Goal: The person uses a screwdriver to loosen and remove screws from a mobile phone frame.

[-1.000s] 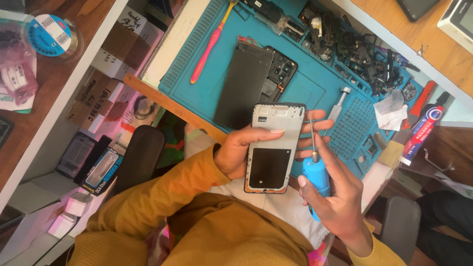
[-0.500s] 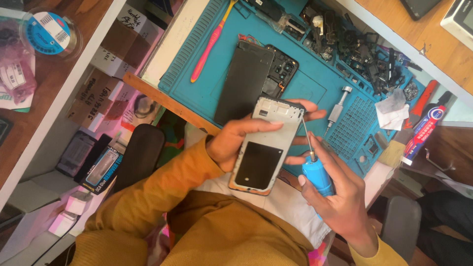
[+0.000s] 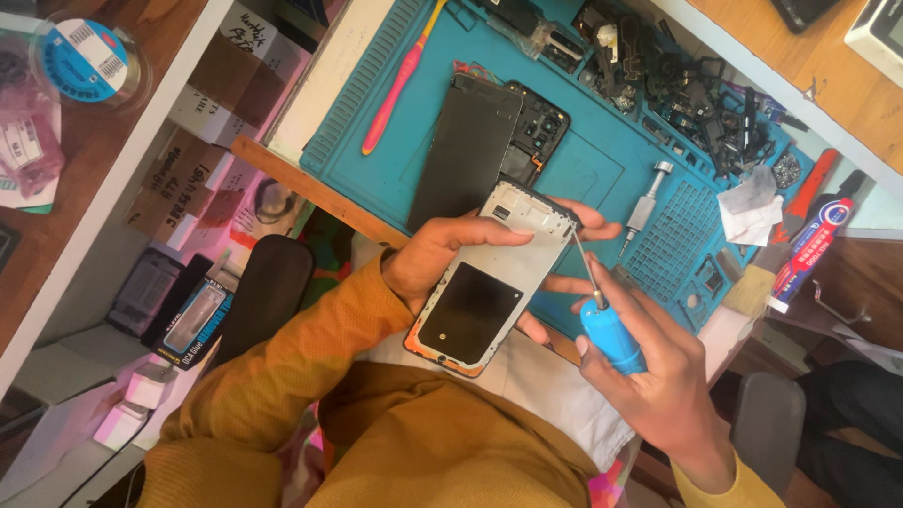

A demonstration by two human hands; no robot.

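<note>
At the far left, a round spool with a blue label [image 3: 87, 58] sits on a brown wooden surface, and below it a shelf unit holds small cardboard boxes [image 3: 193, 174] and a black packaged item [image 3: 193, 323]. Further right, a blue work mat [image 3: 583, 165] covers the bench; a pink pry tool [image 3: 397, 80] lies on its left part, and beside that a dark phone panel [image 3: 466, 150] rests partly over a black phone back cover [image 3: 536, 132]. The left hand [image 3: 437, 259], in a mustard-yellow sleeve, is closed around the phone frame [image 3: 489, 287], thumb across its face and fingers wrapped behind its far edge; the frame is held up above the lap, tilted, just in front of the near edge of the mat, with a black rectangular patch on its lower half. The right hand [image 3: 658, 376] grips a blue-handled screwdriver [image 3: 607, 325] in a closed fist, and the thin shaft angles up to the frame's upper right edge, where its tip appears to touch. Past it, a silver screwdriver [image 3: 647, 198] lies on the mat's gridded section, a heap of dark small parts [image 3: 696, 85] crowds the mat's top, and a crumpled white tissue [image 3: 751, 209] and a red-and-blue tube [image 3: 814, 249] lie at the right end.
</note>
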